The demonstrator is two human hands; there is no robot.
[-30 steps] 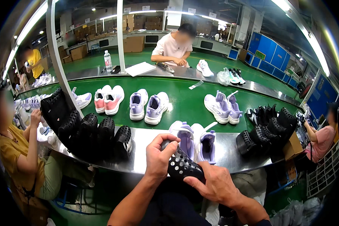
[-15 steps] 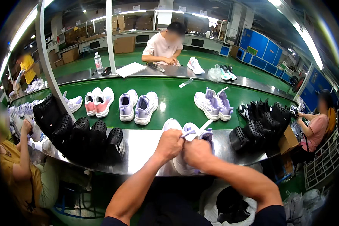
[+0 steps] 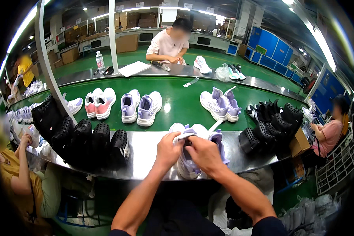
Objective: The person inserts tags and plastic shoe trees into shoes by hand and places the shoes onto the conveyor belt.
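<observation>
Two white-and-lavender sneakers stand side by side on the steel ledge in front of me. Both my hands are at the opening of the left sneaker (image 3: 188, 169), whose heel faces me. My left hand (image 3: 168, 151) is closed, its thumb and fingers pinching the tongue and collar on the left side. My right hand (image 3: 204, 154) grips the same area from the right, thumb bent down into the opening; some of its fingers are hidden. Just right of my right hand is the other sneaker (image 3: 225, 151), partly covered by that hand, with a pale strap sticking up.
Black shoes (image 3: 100, 137) line the ledge at left; more black shoes (image 3: 259, 135) stand at right beside a cardboard box (image 3: 299, 142). Pairs of white sneakers (image 3: 145, 108) sit on the green belt (image 3: 177, 94). A metal post (image 3: 51, 67) rises at left. Co-workers sit opposite and on both sides.
My hands were closed together over laces or a strap between the two sneakers. Now they are apart at the left sneaker's opening, the left hand slightly left. The whole view has shifted a little.
</observation>
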